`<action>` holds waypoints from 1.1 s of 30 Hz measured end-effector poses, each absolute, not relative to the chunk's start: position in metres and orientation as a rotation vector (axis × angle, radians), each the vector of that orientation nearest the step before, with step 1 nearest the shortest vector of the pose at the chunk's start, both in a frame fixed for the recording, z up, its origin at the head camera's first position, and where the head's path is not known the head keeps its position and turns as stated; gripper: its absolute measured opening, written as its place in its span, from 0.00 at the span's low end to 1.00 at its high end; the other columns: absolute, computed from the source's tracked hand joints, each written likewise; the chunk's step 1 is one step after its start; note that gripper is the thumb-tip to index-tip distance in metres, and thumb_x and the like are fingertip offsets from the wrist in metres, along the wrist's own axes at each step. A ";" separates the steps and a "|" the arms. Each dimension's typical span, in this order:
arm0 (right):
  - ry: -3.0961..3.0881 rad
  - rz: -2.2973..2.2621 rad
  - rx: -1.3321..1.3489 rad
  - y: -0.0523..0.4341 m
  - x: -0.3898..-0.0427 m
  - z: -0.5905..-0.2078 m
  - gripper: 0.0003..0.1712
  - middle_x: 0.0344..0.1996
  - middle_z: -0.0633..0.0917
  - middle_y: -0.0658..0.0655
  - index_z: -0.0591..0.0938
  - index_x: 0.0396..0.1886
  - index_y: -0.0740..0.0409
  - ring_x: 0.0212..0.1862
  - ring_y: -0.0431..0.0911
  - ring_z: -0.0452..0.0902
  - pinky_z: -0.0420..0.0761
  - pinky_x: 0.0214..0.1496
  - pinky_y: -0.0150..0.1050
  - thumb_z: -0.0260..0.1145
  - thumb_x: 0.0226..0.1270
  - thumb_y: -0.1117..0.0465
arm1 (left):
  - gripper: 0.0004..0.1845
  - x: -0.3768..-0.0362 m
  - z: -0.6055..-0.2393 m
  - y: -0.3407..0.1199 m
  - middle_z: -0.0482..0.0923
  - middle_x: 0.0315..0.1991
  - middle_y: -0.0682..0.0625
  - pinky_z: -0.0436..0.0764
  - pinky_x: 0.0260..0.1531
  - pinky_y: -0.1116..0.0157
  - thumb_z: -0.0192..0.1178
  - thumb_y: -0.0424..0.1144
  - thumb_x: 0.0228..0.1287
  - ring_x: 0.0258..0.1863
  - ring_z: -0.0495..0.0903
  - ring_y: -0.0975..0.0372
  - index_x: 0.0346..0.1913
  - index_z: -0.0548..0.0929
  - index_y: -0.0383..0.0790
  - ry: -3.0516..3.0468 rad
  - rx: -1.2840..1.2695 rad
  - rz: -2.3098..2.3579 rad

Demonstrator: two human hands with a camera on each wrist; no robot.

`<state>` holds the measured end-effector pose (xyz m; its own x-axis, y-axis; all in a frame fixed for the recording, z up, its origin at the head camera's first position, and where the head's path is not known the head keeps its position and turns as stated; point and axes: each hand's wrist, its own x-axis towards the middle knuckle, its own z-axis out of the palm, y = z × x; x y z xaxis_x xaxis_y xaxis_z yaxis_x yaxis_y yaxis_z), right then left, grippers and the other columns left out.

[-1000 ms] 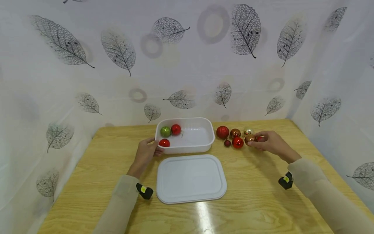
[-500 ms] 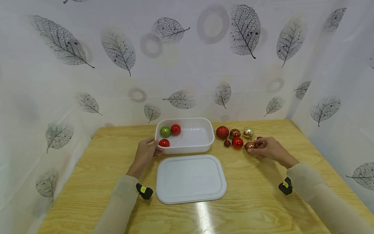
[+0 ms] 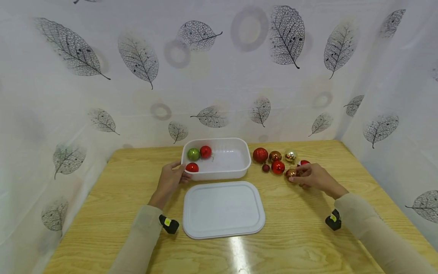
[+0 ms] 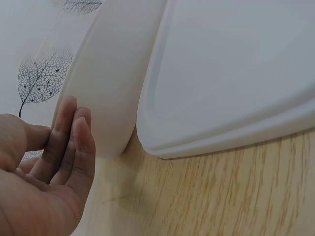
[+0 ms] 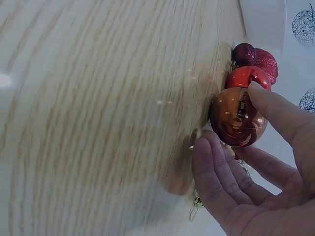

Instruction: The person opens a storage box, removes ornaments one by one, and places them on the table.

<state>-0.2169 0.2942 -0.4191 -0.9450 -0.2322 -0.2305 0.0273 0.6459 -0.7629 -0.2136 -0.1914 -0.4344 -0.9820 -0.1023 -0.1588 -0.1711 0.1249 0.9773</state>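
Right hand (image 3: 313, 176) pinches a light, slick, likely fragile copper bauble (image 3: 291, 174); left hand (image 3: 170, 179), fingers straight, steadies the white tub (image 3: 245, 164) at nine o'clock.

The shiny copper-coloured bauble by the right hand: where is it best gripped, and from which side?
Probably across the widest part of the shiny copper-coloured bauble, thumb on one side and fingertips opposite, coming from above and the right, where the right hand already is. It is a smooth sphere on the wooden table, and the shiny red bauble crowds its left.
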 end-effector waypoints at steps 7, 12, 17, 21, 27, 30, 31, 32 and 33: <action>2.538 -1.217 -0.179 0.295 -0.216 -0.416 0.43 0.41 0.87 0.66 0.67 0.69 0.78 0.39 0.54 0.87 0.89 0.41 0.45 0.71 0.69 0.51 | 0.25 -0.215 -0.435 -0.192 0.86 0.29 0.43 0.88 0.32 0.67 0.51 0.36 0.80 0.26 0.85 0.63 0.71 0.66 0.23 2.312 -0.286 2.029; 2.569 -1.197 -0.211 0.298 -0.215 -0.410 0.41 0.43 0.85 0.66 0.69 0.68 0.78 0.38 0.55 0.86 0.89 0.42 0.46 0.71 0.70 0.52 | 0.25 -0.215 -0.436 -0.192 0.86 0.29 0.43 0.88 0.32 0.67 0.51 0.36 0.80 0.25 0.85 0.63 0.71 0.66 0.23 2.315 -0.294 2.030; 2.556 -1.213 -0.211 0.298 -0.214 -0.400 0.40 0.47 0.84 0.70 0.67 0.68 0.78 0.41 0.56 0.86 0.89 0.45 0.49 0.70 0.70 0.54 | 0.25 -0.214 -0.434 -0.192 0.87 0.30 0.42 0.88 0.32 0.67 0.51 0.36 0.80 0.26 0.86 0.63 0.71 0.66 0.23 2.311 -0.291 2.030; 2.579 -1.190 -0.229 0.297 -0.216 -0.391 0.40 0.47 0.85 0.70 0.68 0.69 0.77 0.41 0.56 0.86 0.89 0.46 0.50 0.70 0.71 0.52 | 0.25 -0.212 -0.433 -0.191 0.87 0.30 0.42 0.88 0.32 0.67 0.51 0.36 0.80 0.27 0.86 0.63 0.71 0.67 0.24 2.317 -0.301 2.017; 2.629 -1.139 -0.253 0.289 -0.225 -0.376 0.41 0.51 0.83 0.73 0.69 0.69 0.75 0.44 0.58 0.86 0.88 0.49 0.52 0.70 0.70 0.49 | 0.25 -0.212 -0.433 -0.191 0.87 0.31 0.42 0.88 0.32 0.68 0.51 0.37 0.80 0.27 0.86 0.63 0.71 0.67 0.25 2.319 -0.306 2.016; 2.672 -1.074 -0.257 0.281 -0.232 -0.367 0.39 0.52 0.83 0.73 0.72 0.68 0.72 0.44 0.58 0.86 0.87 0.48 0.53 0.69 0.70 0.47 | 0.24 -0.213 -0.434 -0.192 0.86 0.30 0.42 0.88 0.32 0.68 0.51 0.36 0.80 0.27 0.86 0.62 0.71 0.67 0.25 2.316 -0.308 2.017; 2.682 -1.060 -0.259 0.278 -0.234 -0.364 0.38 0.51 0.84 0.72 0.73 0.67 0.71 0.44 0.57 0.86 0.87 0.47 0.54 0.69 0.70 0.46 | 0.24 -0.213 -0.434 -0.192 0.86 0.31 0.42 0.88 0.32 0.68 0.51 0.37 0.80 0.27 0.86 0.62 0.71 0.67 0.25 2.315 -0.307 2.015; 2.689 -1.048 -0.262 0.274 -0.236 -0.361 0.37 0.51 0.84 0.72 0.74 0.67 0.69 0.43 0.57 0.86 0.87 0.46 0.54 0.68 0.71 0.46 | 0.24 -0.213 -0.434 -0.191 0.86 0.31 0.42 0.88 0.32 0.68 0.51 0.37 0.80 0.27 0.86 0.62 0.71 0.67 0.25 2.316 -0.305 2.013; 2.703 -1.026 -0.273 0.270 -0.237 -0.357 0.37 0.51 0.84 0.71 0.74 0.67 0.68 0.42 0.56 0.87 0.87 0.46 0.53 0.68 0.71 0.45 | 0.24 -0.213 -0.435 -0.192 0.86 0.31 0.42 0.88 0.32 0.68 0.51 0.37 0.80 0.27 0.86 0.62 0.71 0.67 0.25 2.318 -0.306 2.009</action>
